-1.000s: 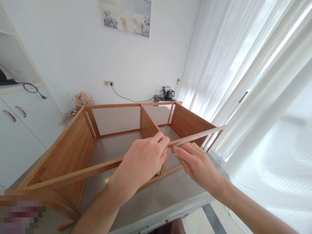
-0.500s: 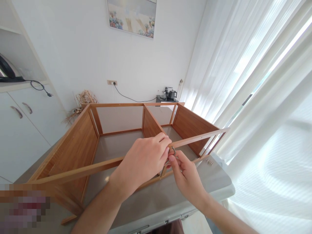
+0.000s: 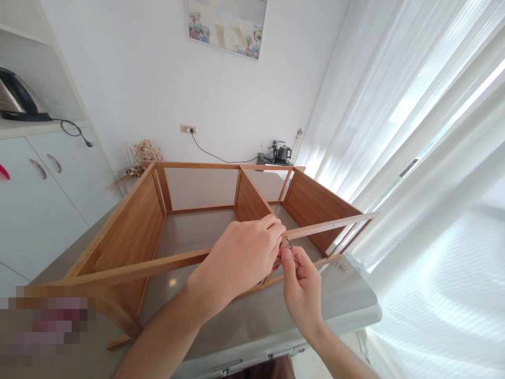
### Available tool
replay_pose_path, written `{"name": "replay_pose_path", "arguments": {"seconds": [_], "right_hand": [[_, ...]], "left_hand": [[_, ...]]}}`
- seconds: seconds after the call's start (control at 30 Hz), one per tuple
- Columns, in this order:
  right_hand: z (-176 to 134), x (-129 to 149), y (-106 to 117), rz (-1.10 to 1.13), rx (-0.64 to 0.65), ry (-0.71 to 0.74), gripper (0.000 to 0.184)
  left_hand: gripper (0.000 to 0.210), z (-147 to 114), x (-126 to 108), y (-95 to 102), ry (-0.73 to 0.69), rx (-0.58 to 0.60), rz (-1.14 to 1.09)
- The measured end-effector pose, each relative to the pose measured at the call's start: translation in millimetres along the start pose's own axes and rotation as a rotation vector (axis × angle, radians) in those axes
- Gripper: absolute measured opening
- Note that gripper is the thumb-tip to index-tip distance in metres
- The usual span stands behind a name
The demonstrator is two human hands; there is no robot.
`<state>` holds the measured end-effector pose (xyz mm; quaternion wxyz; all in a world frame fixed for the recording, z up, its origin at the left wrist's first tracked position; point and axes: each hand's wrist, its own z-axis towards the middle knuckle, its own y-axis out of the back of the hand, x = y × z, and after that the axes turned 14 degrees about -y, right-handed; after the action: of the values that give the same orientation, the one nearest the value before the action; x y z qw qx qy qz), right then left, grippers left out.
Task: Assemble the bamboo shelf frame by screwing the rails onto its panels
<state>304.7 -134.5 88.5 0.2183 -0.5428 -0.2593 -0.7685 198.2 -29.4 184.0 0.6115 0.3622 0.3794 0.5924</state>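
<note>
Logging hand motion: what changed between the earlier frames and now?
Right hand swung leftward and in toward the body, still holding the bent metal tool. View turned left; small metal fasteners on the tabletop, hidden at first, now show. Left hand stays gripping the wooden frame.

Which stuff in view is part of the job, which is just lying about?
Job:
- wooden frame, gripped by left hand
- bent metal tool in right hand
- small metal pieces on the table, probably

Lying about:
- shelf kettle
- dried plants
- wall picture
</note>
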Motion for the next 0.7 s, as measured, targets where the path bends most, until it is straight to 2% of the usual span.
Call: {"name": "replay_pose_path", "arguments": {"seconds": [0.13, 0.27, 0.4, 0.5, 0.7], "right_hand": [[-2, -10, 6, -0.070, 0.045, 0.061, 0.022], [4, -15, 27, -0.295, 0.096, 0.232, 0.017], [24, 0, 58, -0.586, 0.154, 0.451, 0.021], [37, 13, 73, -0.727, 0.146, 0.555, 0.022], [43, 26, 75, -0.857, 0.104, 0.626, 0.020]], "left_hand": [[0.029, 1, 0, 2.2, 0.008, 0.008, -0.010], [0.028, 1, -1, 1.4, 0.003, 0.001, 0.013], [0.025, 1, -2, -1.4, 0.003, 0.007, 0.047], [0.022, 3, -3, -2.5, 0.003, 0.017, 0.082], [0.015, 7, -9, -3.1, 0.014, 0.021, 0.181]]}}
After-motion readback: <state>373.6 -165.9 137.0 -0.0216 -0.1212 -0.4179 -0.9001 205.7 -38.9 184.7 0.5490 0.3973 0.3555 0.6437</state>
